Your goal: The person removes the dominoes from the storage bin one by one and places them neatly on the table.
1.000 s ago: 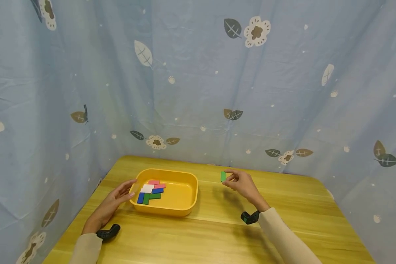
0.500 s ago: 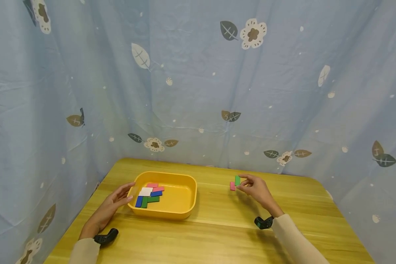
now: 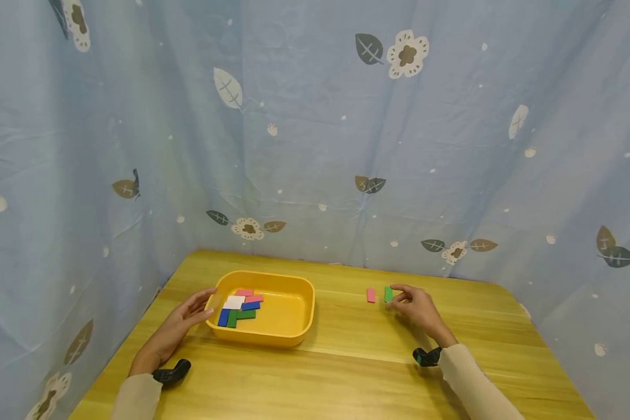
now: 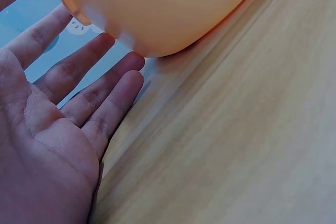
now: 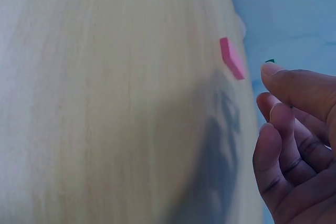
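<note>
My right hand (image 3: 419,309) pinches a small green block (image 3: 388,294) between thumb and fingers, over the right part of the table. Just left of it a pink block (image 3: 370,296) lies on the wood; the right wrist view also has this pink block (image 5: 232,59), with most of the green one hidden behind the thumb. My left hand (image 3: 177,329) touches the left end of a yellow plastic bin (image 3: 304,326). In the left wrist view its fingers (image 4: 79,72) reach out fairly straight along the bin's outer wall (image 4: 168,9).
Inside the bin, toward its left side, lie several flat blocks: pink, white (image 3: 234,302), blue (image 3: 251,305) and green (image 3: 246,314). The wooden table (image 3: 294,385) ends at a blue flowered curtain (image 3: 315,146) behind and on both sides.
The right hand has moved right, carrying the green block past the pink block, which the hand hid at first. The left hand has stayed at the bin.
</note>
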`<state>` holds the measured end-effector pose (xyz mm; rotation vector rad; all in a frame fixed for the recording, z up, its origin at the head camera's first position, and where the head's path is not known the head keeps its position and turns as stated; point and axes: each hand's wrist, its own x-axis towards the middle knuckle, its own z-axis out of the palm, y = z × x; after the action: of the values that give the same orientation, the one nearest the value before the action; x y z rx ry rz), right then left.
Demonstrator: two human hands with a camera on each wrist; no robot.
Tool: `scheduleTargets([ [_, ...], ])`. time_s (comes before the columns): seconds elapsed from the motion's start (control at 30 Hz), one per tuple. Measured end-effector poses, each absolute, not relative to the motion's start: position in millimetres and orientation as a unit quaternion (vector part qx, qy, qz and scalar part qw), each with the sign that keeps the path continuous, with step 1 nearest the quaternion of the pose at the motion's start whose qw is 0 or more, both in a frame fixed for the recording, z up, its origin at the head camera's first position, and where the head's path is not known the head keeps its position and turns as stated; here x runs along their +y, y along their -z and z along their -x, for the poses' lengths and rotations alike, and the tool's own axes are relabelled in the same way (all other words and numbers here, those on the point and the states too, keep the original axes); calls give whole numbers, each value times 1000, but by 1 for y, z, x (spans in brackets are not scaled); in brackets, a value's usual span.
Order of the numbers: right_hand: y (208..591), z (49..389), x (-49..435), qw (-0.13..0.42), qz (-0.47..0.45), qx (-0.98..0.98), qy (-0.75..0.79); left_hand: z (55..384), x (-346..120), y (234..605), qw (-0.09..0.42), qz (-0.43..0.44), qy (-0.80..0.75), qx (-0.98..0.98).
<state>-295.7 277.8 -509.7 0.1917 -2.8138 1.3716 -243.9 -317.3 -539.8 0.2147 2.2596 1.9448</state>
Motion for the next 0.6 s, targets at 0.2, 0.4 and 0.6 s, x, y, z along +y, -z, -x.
scheduleTargets([
  [0.2,518,303,277,-9,-65,-892,-448,245,-317,541,80,-72,-654,749],
  [0.4,527,306,279,-19,-59,-898,-437,246,-315,542,82,-67,-657,746],
  [0.6,526,311,280,-27,-61,-896,-439,247,-317,541,81,-63,-654,749],
])
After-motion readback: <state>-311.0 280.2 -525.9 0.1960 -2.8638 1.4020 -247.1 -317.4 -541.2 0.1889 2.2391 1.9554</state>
